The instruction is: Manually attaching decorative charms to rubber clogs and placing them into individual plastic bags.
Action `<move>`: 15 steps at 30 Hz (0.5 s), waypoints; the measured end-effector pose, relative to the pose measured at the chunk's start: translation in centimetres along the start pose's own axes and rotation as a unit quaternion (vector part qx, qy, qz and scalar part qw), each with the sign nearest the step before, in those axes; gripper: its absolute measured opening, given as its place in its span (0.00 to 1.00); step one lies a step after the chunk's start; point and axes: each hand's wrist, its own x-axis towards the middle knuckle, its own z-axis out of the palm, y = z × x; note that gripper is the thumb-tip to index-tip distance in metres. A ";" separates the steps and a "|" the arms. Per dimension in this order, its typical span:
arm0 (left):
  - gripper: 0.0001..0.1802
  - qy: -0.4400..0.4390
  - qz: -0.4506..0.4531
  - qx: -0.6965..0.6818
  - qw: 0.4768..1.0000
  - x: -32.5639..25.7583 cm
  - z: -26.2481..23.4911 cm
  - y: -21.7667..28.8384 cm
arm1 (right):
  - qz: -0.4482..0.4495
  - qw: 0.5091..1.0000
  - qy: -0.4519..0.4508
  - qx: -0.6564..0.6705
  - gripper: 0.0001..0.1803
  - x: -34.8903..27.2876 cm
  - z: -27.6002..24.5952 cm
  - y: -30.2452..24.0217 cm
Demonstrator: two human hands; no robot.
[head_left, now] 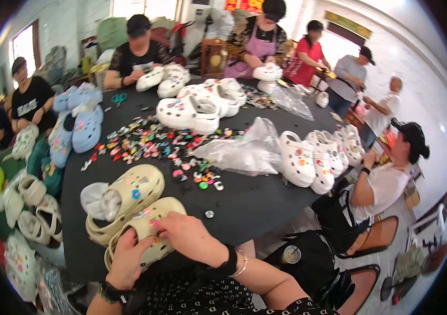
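While the left hand (129, 256) grasps the near beige clog (156, 251) at the table's (249, 212) near left, toe (173, 207) pointing far right, the right hand (193, 237), nearer the toe, touches its top, pinch unclear.

Head view, wide fisheye, facing down and forward over the table (249, 205) from its near edge. Left hand (127, 254) and right hand (191, 235) lie close, the wall (423, 105) far.

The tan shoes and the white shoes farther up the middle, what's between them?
A heap of little colourful charms lies between the tan shoes and white shoes, in the head view.
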 end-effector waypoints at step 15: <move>0.16 -0.006 0.081 0.094 0.992 -1.0 0.0 -2.0 | 0.037 0.991 -0.086 -0.093 0.46 2.9 0.5 0.5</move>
